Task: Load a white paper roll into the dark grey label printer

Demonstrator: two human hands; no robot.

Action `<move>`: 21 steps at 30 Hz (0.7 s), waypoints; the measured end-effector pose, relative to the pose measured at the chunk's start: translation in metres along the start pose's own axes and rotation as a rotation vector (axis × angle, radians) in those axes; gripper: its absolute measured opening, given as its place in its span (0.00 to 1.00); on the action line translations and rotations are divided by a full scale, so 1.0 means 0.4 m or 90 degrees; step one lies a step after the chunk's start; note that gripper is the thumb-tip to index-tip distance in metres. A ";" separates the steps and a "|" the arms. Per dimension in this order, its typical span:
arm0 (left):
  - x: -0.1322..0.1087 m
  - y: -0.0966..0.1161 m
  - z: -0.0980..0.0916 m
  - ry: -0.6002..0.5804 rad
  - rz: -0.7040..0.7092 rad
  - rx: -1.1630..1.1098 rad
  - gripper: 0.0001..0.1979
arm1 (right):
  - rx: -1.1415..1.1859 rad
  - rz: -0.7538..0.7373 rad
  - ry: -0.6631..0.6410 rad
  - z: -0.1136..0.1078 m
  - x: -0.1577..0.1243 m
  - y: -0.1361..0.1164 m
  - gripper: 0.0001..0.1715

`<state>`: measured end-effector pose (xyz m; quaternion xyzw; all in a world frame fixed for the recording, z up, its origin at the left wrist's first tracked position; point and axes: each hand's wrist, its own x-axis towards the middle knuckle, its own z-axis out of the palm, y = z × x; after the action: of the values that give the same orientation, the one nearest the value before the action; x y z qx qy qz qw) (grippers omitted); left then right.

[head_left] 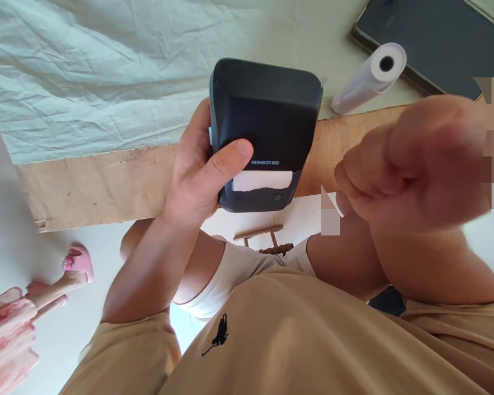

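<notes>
My left hand [201, 175] is wrapped round a dark label printer [267, 126] marked NIIMBOT, with the thumb lying across its front. A torn-edged strip of white paper [263, 181] shows at the printer's slot, above a small power button. The printer is held up over the table's front edge. To the right, close to the camera, my right hand [415, 164] is raised with its fingers curled closed. Whatever it holds, if anything, is hidden. Behind that hand a white paper roll [370, 77] stands on the table.
A dark phone or tablet [440, 44] lies at the back right. Wrinkled pale cloth [107, 66] covers the table, leaving its bare wooden edge [102, 186] exposed. Below are my knees and a wooden stool's rungs [267, 236]. At left, another person's foot wears a pink slipper [84, 263].
</notes>
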<state>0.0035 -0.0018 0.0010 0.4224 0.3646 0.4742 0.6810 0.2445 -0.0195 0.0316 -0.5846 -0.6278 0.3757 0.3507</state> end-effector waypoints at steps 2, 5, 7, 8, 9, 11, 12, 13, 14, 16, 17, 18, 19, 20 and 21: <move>0.003 0.003 0.003 0.007 -0.015 -0.016 0.24 | 0.092 -0.079 0.017 0.033 0.001 -0.002 0.38; 0.014 0.012 0.012 0.012 -0.039 -0.042 0.22 | 0.143 -0.111 -0.048 0.061 0.012 0.016 0.32; 0.022 0.016 0.016 0.006 -0.042 -0.055 0.17 | 0.155 -0.094 -0.095 0.065 0.020 0.029 0.34; 0.025 0.017 0.016 0.001 -0.040 -0.061 0.15 | 0.158 -0.085 -0.100 0.064 0.023 0.034 0.36; 0.027 0.018 0.015 -0.005 -0.041 -0.064 0.14 | 0.160 -0.081 -0.099 0.063 0.025 0.038 0.37; 0.029 0.018 0.013 -0.014 -0.048 -0.064 0.12 | 0.163 -0.064 -0.098 0.062 0.026 0.040 0.38; 0.028 0.018 0.013 -0.011 -0.051 -0.064 0.11 | 0.164 -0.055 -0.096 0.061 0.027 0.041 0.38; 0.027 0.018 0.013 -0.006 -0.050 -0.063 0.10 | 0.164 -0.046 -0.097 0.062 0.027 0.041 0.37; 0.025 0.018 0.013 0.002 -0.044 -0.059 0.11 | 0.162 -0.043 -0.102 0.062 0.027 0.042 0.37; 0.024 0.018 0.015 0.028 -0.023 -0.049 0.17 | 0.141 -0.060 -0.115 0.063 0.029 0.043 0.37; 0.024 0.016 0.016 0.040 -0.015 -0.044 0.20 | 0.121 -0.076 -0.120 0.063 0.031 0.044 0.37; 0.026 0.013 0.017 0.050 0.003 -0.048 0.22 | 0.099 -0.090 -0.125 0.063 0.032 0.044 0.37; 0.028 0.007 0.017 0.052 0.011 -0.057 0.21 | 0.079 -0.101 -0.132 0.062 0.033 0.044 0.37; 0.031 0.000 0.017 0.050 0.025 -0.074 0.20 | 0.064 -0.102 -0.140 0.061 0.034 0.044 0.37; 0.034 -0.008 0.016 0.042 0.046 -0.098 0.18 | 0.053 -0.097 -0.149 0.059 0.035 0.044 0.37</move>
<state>0.0141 0.0090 -0.0007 0.3660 0.3337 0.5389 0.6814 0.2309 -0.0064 0.0049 -0.4724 -0.6908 0.4394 0.3264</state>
